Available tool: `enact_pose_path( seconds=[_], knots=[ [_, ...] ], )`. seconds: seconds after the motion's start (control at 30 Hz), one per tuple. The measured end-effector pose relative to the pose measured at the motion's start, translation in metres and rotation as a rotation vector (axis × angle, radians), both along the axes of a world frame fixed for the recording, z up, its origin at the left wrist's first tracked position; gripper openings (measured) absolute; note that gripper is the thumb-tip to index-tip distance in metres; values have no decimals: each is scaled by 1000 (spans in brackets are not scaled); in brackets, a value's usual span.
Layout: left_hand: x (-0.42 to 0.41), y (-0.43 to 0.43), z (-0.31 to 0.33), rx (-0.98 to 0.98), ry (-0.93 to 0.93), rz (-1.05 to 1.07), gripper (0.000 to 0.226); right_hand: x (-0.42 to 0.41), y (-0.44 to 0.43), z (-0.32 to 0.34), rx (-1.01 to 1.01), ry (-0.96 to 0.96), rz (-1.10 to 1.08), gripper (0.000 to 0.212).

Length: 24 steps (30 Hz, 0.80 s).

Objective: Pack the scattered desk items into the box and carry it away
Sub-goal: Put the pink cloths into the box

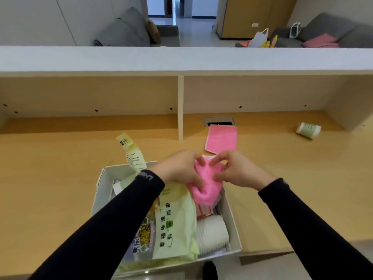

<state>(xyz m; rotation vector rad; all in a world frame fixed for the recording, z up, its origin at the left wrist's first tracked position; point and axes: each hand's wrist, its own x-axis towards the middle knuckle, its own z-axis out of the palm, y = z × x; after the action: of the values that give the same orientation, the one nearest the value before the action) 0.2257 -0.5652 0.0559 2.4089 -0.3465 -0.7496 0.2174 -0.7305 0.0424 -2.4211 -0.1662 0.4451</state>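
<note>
A white box point(102, 190) stands on the wooden desk near its front edge. It holds pale green packets point(175, 223), a snack bag point(144, 239), a stack of white cups point(212, 231) and red-edged labels point(204, 211). Over the box's far right corner, my left hand point(179, 168) and my right hand point(238, 168) both pinch a bunched pink cloth point(205, 186). A flat pink sheet point(221, 139) lies on the desk just behind my hands. A small green and white roll point(308, 130) lies on its side at the far right.
A tall yellow-green packet point(132, 152) leans out at the box's back left. A raised shelf with a white divider point(180, 108) runs across the back of the desk point(50, 178), with a cable slot point(219, 121) behind the pink sheet. Sofas stand beyond the counter.
</note>
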Motion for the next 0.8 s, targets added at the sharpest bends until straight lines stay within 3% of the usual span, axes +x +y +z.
enact_pose_path(
  seconds=[0.13,0.23,0.33,0.43,0.57,0.67,0.8],
  knots=[
    [-13,-9,-21,250,-153,-190,37,-18,13,-17,-262,-156,110,23],
    [-17,-14,-28,391,-202,-295,31,-20,21,-24,-440,-139,153,22],
    [-12,-17,-25,395,-215,-307,29,-16,26,-21,-591,-48,290,26],
    [0,-16,-12,261,-239,-186,24,-6,13,-12,-363,54,329,24],
    [27,-25,2,44,-259,27,24,25,-27,-1,165,-38,-18,23],
    [54,-42,1,-29,-264,159,24,59,-56,-13,254,-72,-234,26],
    [94,-73,-21,-58,-49,227,27,103,-94,-46,210,-10,-310,38]
  ],
)
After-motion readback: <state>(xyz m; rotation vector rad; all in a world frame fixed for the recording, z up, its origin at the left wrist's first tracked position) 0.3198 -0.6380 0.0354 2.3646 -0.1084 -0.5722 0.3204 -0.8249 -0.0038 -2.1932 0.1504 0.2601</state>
